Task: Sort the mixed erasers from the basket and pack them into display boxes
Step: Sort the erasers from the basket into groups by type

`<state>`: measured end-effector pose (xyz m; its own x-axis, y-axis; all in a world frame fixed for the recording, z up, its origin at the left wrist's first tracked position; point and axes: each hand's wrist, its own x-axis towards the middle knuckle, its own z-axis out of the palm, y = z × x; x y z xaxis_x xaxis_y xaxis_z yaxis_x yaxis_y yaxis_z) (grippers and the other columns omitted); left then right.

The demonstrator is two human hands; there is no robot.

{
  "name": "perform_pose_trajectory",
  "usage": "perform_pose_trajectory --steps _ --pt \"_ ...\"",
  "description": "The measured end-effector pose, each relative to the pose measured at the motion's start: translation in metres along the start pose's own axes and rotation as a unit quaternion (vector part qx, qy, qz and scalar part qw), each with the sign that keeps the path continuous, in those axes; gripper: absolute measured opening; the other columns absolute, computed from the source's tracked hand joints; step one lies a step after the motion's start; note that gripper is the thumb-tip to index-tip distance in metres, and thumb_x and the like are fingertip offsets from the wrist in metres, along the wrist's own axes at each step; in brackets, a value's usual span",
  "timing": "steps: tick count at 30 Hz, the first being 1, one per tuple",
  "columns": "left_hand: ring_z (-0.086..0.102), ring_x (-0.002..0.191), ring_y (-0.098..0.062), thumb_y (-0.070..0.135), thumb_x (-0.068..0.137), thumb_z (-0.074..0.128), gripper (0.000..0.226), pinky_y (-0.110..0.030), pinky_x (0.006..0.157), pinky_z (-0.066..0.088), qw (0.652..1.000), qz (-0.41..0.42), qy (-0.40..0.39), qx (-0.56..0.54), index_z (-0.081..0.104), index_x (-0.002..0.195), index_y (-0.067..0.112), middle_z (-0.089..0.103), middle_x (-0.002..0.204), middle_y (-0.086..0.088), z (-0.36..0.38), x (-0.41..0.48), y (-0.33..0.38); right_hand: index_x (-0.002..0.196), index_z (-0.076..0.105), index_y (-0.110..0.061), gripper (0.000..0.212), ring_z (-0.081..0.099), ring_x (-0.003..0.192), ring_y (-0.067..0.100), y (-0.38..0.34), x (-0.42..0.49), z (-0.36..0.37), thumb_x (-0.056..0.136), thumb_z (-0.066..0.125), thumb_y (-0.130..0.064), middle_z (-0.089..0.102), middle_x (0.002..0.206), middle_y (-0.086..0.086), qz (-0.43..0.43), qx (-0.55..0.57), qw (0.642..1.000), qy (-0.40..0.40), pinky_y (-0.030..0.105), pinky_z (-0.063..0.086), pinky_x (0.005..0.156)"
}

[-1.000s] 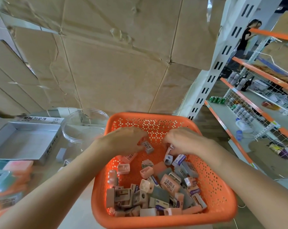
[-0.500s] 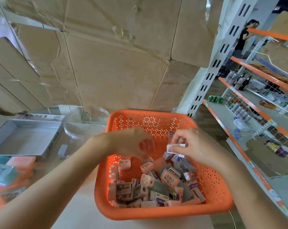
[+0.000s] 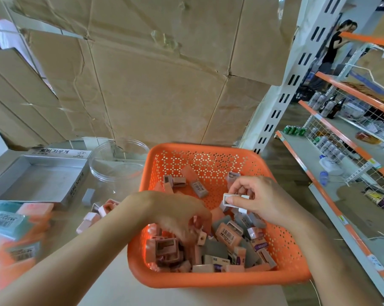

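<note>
An orange perforated basket (image 3: 210, 160) stands in front of me, holding several pink, grey and white erasers (image 3: 227, 236) and loose sleeves. My right hand (image 3: 260, 199) hovers over the basket's right half and pinches a white eraser sleeve (image 3: 229, 198) between thumb and fingers. My left hand (image 3: 177, 217) reaches down into the pile at the basket's left, fingers curled around a small pink eraser (image 3: 197, 221). An open silver display box (image 3: 35, 180) sits at the far left with nothing visible inside.
A clear round plastic tub (image 3: 118, 160) stands between the silver box and the basket. Loose pink and white erasers (image 3: 98, 213) lie on the table left of the basket. Blurred packed eraser boxes (image 3: 12, 221) fill the near left. Store shelving (image 3: 349, 138) runs along the right.
My left hand has dropped lower into the pile and closed on a pink eraser. My right hand keeps the white sleeve and has shifted slightly right.
</note>
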<state>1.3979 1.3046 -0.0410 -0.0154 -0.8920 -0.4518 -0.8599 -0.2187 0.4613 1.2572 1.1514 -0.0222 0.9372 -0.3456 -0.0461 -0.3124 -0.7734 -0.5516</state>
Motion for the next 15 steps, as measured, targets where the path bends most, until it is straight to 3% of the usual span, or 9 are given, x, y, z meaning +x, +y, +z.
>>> perform_pose_trajectory --steps 3,6,10,15 --pt "0.053 0.094 -0.016 0.021 0.080 0.066 0.029 -0.015 0.069 0.043 1.000 0.014 0.012 0.012 0.060 0.108 0.021 0.054 0.100 0.005 0.0009 -0.0035 0.0038 0.079 0.066 -0.028 0.012 0.059 0.078 0.013 0.0017 0.0000 0.0006 0.078 0.068 -0.040 0.063 0.080 -0.005 -0.002 0.007 1.000 0.002 0.033 0.047 0.072" --pt "0.057 0.077 -0.010 0.019 0.076 0.071 0.029 -0.024 0.071 0.050 1.000 0.016 0.010 0.016 0.065 0.105 0.019 0.058 0.083 0.013 -0.0018 -0.0061 0.0035 0.077 0.066 -0.028 0.011 0.057 0.072 0.011 0.0022 -0.0002 0.0014 0.079 0.069 -0.039 0.062 0.076 -0.006 -0.008 0.011 1.000 0.006 0.029 0.044 0.065" --pt "0.060 0.081 -0.016 0.022 0.073 0.075 0.031 -0.036 0.075 0.052 0.999 -0.002 0.024 0.032 0.068 0.102 0.022 0.058 0.081 0.011 0.0014 -0.0078 0.0005 0.076 0.065 -0.030 0.010 0.053 0.069 0.008 0.0033 -0.0006 0.0022 0.079 0.069 -0.039 0.060 0.073 -0.007 -0.009 0.008 1.000 0.006 0.025 0.039 0.060" --pt "0.053 0.074 -0.009 0.025 0.074 0.075 0.026 -0.014 0.059 0.038 0.999 0.000 0.044 0.019 0.070 0.099 0.020 0.057 0.077 0.012 -0.0020 -0.0114 0.0044 0.076 0.065 -0.029 0.011 0.051 0.065 0.004 0.0041 -0.0009 0.0032 0.078 0.069 -0.039 0.059 0.072 -0.010 -0.010 0.004 1.000 0.007 0.022 0.038 0.059"
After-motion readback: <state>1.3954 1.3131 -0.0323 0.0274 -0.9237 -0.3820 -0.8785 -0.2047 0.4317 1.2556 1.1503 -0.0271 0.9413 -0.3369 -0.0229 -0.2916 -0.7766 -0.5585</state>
